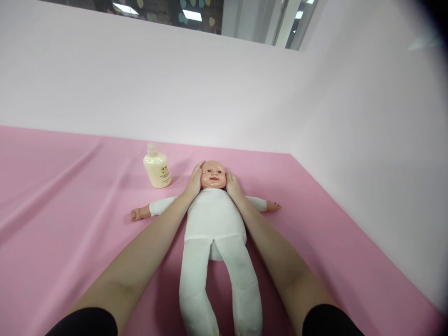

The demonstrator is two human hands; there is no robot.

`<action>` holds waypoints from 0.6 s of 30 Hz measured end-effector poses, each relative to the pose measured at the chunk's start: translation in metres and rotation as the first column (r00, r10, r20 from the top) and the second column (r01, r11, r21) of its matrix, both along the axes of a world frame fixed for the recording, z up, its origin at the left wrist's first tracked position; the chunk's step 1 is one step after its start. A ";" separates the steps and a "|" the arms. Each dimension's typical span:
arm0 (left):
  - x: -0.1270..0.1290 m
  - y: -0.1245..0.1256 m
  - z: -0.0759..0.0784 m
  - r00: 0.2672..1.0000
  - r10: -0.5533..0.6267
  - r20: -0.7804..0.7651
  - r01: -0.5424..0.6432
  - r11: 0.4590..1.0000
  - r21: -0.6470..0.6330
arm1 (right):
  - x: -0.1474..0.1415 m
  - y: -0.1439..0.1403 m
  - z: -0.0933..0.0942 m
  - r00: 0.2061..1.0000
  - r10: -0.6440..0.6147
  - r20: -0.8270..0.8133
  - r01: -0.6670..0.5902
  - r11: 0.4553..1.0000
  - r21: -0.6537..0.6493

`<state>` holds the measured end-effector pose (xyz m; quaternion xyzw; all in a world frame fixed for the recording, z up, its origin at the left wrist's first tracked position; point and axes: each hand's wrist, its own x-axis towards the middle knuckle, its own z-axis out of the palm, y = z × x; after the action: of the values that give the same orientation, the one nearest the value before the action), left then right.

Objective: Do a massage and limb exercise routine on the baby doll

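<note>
Pink cloth (63, 224) covers the counter, with pale walls (367, 140) closing it in behind and on the right. On the cloth a doll (214, 217) lies on its back, arms out to the sides, legs toward the camera, its head (213, 174) toward the back wall. The left hand (194, 181) lies flat against one side of the head, and the right hand (232, 184) against the other, fingers spread and cupping rather than gripping, so the head sits between two open palms. Both forearms run along the doll's body.

A pump bottle (157, 167) stands upright just beside the left hand, near the doll's outstretched arm. I judge that the main risk: a sweep of the left wrist or elbow outward could tip it. The cloth is loose and creased, so uneven pressure could also drag the doll sideways or bunch the fabric beneath it.
</note>
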<state>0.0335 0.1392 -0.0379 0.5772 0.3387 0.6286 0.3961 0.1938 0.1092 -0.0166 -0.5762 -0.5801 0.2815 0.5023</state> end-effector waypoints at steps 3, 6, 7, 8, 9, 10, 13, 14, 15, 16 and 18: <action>0.000 -0.003 0.003 0.999 0.029 -0.014 -0.029 0.999 0.022 | -0.001 -0.003 0.003 1.000 0.016 -0.024 -0.017 0.999 -0.029; -0.001 -0.004 0.005 0.998 0.041 -0.043 -0.040 0.999 0.028 | -0.002 -0.005 0.006 0.997 0.054 -0.046 -0.056 0.998 -0.035; -0.001 -0.005 0.006 0.998 0.043 -0.051 -0.042 0.999 0.027 | -0.003 -0.006 0.006 0.996 0.071 -0.058 -0.073 0.997 -0.033; -0.001 -0.006 0.006 0.997 0.046 -0.058 -0.045 0.999 0.025 | -0.003 -0.006 0.006 0.993 0.090 -0.071 -0.093 0.995 -0.029; -0.001 -0.006 0.007 0.997 0.050 -0.063 -0.048 0.999 0.024 | -0.003 -0.006 0.006 0.990 0.110 -0.085 -0.113 0.993 -0.025; -0.001 -0.007 0.007 0.996 0.054 -0.064 -0.052 0.998 0.025 | -0.003 -0.007 0.005 0.987 0.128 -0.097 -0.130 0.991 -0.020; -0.001 -0.008 0.008 0.997 0.058 -0.059 -0.057 0.998 0.025 | -0.003 -0.007 0.005 0.978 0.169 -0.119 -0.169 0.986 0.011; -0.001 -0.008 0.008 0.997 0.055 -0.057 -0.054 0.998 0.024 | -0.003 -0.008 0.005 0.976 0.180 -0.119 -0.178 0.984 0.027; 0.000 -0.008 0.009 0.997 0.051 -0.056 -0.050 0.998 0.023 | -0.003 -0.008 0.005 0.975 0.189 -0.115 -0.186 0.982 0.042; 0.000 -0.009 0.009 0.997 0.049 -0.056 -0.047 0.999 0.022 | -0.003 -0.009 0.006 0.974 0.198 -0.110 -0.193 0.980 0.054; 0.000 -0.009 0.009 0.997 0.047 -0.062 -0.046 0.999 0.024 | -0.004 -0.010 0.007 0.972 0.214 -0.101 -0.208 0.976 0.065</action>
<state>0.0335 0.1306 -0.0286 0.5932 0.3570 0.6230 0.3639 0.1900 0.0992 -0.0097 -0.4814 -0.6177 0.3480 0.5153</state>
